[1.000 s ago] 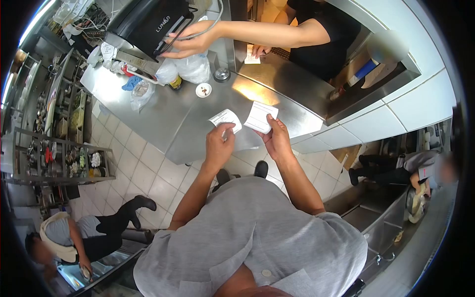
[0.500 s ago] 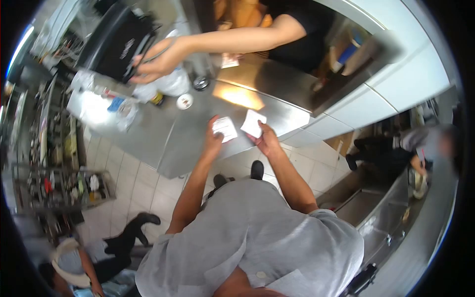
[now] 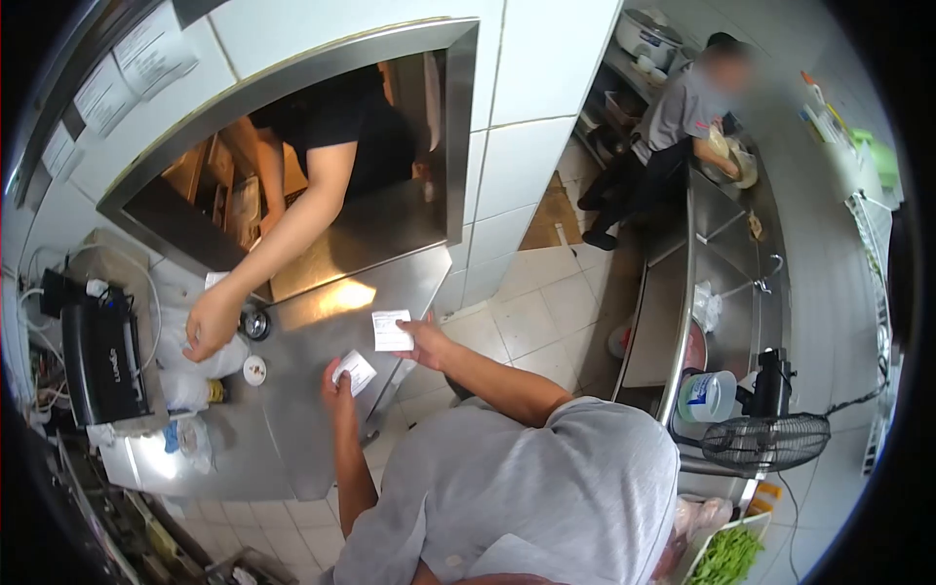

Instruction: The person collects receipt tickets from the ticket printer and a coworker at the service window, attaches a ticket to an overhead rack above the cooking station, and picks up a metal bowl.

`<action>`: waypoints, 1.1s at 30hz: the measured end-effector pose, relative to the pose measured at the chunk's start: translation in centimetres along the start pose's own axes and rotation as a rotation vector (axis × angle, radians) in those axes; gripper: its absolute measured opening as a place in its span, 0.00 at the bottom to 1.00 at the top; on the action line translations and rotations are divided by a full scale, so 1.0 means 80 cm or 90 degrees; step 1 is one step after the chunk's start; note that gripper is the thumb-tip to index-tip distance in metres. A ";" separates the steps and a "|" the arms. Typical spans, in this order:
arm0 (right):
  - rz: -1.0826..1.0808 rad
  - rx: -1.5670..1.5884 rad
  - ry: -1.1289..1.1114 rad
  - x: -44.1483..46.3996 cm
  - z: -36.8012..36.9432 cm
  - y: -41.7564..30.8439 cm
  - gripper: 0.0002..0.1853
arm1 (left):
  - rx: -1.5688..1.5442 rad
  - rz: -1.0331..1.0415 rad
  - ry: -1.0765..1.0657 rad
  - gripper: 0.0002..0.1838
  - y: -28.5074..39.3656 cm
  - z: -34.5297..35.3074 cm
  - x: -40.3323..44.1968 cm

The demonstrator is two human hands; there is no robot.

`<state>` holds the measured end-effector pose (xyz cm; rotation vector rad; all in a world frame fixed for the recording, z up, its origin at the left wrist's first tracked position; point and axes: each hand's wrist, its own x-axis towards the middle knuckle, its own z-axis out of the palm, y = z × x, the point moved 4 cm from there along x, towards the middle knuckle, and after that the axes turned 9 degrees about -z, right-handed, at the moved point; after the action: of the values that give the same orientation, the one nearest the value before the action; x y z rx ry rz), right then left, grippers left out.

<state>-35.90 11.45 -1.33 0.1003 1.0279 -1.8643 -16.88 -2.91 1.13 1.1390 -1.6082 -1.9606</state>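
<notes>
My left hand [image 3: 338,382] pinches a small white paper slip [image 3: 357,370] between thumb and fingers. In my right hand [image 3: 424,343] is another white slip [image 3: 393,337], printed with lines of text too small to read. Both slips are held above the edge of the steel counter [image 3: 302,400], apart from each other. Through the wall opening, another person's arm [image 3: 297,234] reaches over the counter, its hand hanging near the plastic bags [image 3: 229,357]. A black printer [image 3: 105,356] stands at the counter's far left.
A round white item [image 3: 254,370] lies on the counter beside a dark round object [image 3: 255,324]. To the right, a co-worker [image 3: 673,117] handles a bag at the steel sink [image 3: 726,234]. A fan [image 3: 765,442] and a tub [image 3: 706,396] stand nearer, with a crate of greens [image 3: 726,558] below.
My view has swung to the right, bringing the sink and fan into sight. The other person's hand has come away from the printer. Both slips stay in my hands.
</notes>
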 end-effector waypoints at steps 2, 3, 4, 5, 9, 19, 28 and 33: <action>0.007 0.012 -0.017 -0.002 -0.003 0.002 0.20 | -0.024 -0.019 -0.005 0.20 0.001 0.003 0.000; 0.023 0.018 -0.010 -0.005 -0.003 0.000 0.20 | -0.005 -0.014 0.001 0.19 0.000 0.004 0.001; 0.021 0.017 -0.010 -0.008 -0.001 -0.001 0.20 | 0.015 -0.010 0.008 0.18 -0.002 0.003 0.001; 0.026 0.020 0.001 -0.010 0.000 -0.003 0.20 | 0.013 -0.007 0.006 0.18 -0.004 0.004 0.001; 0.035 0.026 -0.012 -0.006 -0.001 0.001 0.20 | 0.026 0.003 -0.004 0.18 -0.005 0.006 -0.004; 0.068 -0.026 -0.007 -0.001 0.006 0.019 0.21 | 0.090 0.030 0.078 0.17 -0.017 -0.011 -0.019; 0.086 -0.108 -0.133 -0.012 0.028 0.026 0.17 | -0.047 -0.062 -0.010 0.14 -0.005 0.014 -0.033; 0.090 -0.145 -0.176 -0.014 0.042 0.026 0.16 | 0.018 -0.003 0.008 0.13 -0.013 0.019 -0.030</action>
<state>-32.52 9.56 0.09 -0.2088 1.0038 -1.5702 -16.37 0.09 1.05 1.1647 -1.6324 -1.9368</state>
